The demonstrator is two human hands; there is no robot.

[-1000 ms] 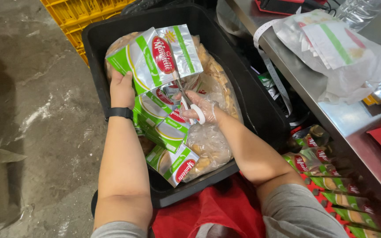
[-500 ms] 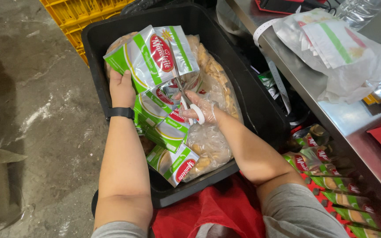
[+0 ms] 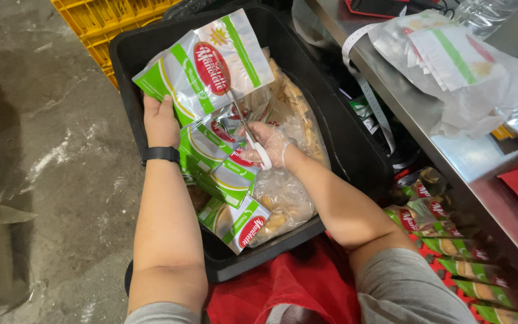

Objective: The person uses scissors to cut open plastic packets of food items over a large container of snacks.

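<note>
My left hand [image 3: 160,120] grips the lower left corner of a green, white and silver snack packet [image 3: 202,69], the top one of a connected strip of packets [image 3: 226,180] that hangs down over a black bin [image 3: 355,150]. My right hand [image 3: 265,144], in a thin clear glove, holds white-handled scissors [image 3: 248,135] whose blades point up along the packet's lower edge. A black band sits on my left wrist.
The black bin holds a clear plastic bag of pale biscuits [image 3: 295,126]. A steel counter [image 3: 469,162] at the right carries plastic bags and papers. More green packets [image 3: 451,240] lie below it. A yellow crate [image 3: 109,18] stands behind the bin on the concrete floor.
The top packet has tilted and risen slightly toward the upper right, and the scissors have moved up along its lower edge.
</note>
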